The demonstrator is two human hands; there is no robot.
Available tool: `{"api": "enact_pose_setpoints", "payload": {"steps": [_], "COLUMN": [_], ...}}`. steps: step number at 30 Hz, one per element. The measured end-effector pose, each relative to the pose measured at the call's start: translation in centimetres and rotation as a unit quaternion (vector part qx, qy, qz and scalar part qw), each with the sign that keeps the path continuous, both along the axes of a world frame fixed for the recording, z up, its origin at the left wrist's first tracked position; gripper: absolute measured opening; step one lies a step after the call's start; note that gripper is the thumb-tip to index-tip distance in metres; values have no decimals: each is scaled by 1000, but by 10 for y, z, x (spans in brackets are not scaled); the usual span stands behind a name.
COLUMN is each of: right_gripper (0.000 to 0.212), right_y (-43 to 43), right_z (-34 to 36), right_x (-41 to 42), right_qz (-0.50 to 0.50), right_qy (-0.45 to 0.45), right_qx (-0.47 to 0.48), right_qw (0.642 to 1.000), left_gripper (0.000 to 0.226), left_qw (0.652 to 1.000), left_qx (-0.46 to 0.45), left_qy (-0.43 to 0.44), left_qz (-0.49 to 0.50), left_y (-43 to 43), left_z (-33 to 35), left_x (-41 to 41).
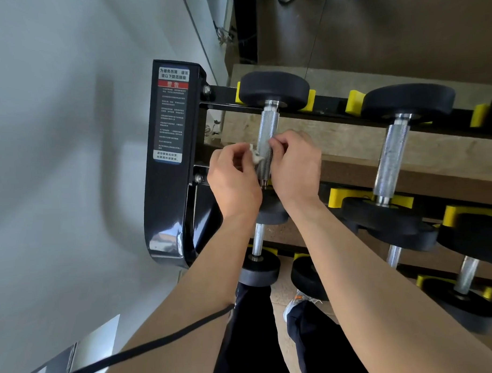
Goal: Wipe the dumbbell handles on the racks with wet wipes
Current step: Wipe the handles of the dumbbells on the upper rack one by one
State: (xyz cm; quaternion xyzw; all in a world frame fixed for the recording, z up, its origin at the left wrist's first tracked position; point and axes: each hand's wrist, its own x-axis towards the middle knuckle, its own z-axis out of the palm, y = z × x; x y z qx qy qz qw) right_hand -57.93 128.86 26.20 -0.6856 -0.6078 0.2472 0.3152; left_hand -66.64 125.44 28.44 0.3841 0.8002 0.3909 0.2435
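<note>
Mid-frame, my left hand [233, 181] pinches a bunched wet wipe [255, 156] against the left side of the leftmost dumbbell's [273, 90] knurled handle [268, 129]. My right hand [294, 170] curls its fingers onto the right side, and I cannot tell whether they also catch the wipe. I judge the small wad could snag or shred on the knurling, leaving the upper handle unwiped.

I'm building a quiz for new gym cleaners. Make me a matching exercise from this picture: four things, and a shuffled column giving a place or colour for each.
1. white wet wipe
2. knurled silver dumbbell handle
3. moulded cradle pad
4. printed warning label

A. yellow
B. on the black rack post
C. pinched by the left hand
D. touched by the right hand

Pairs: 1-C, 2-D, 3-A, 4-B
</note>
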Motion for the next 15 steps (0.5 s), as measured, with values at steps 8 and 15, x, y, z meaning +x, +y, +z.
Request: {"api": "enact_pose_setpoints", "payload": {"steps": [8,15], "right_gripper": [9,8], "right_y": [4,1], "right_z": [-6,-11], "right_x": [6,12], "right_qz": [58,33], "right_qy": [46,91], "right_qx": [-49,-105], "right_qw": [996,990], "left_gripper": [11,11], "left_qw": [1000,1000], "left_qx": [7,10], "left_qy": [12,9], "left_qz": [-8,-14], "left_y": [0,0], "left_z": [-2,-4], "left_x": [-1,-2]}}
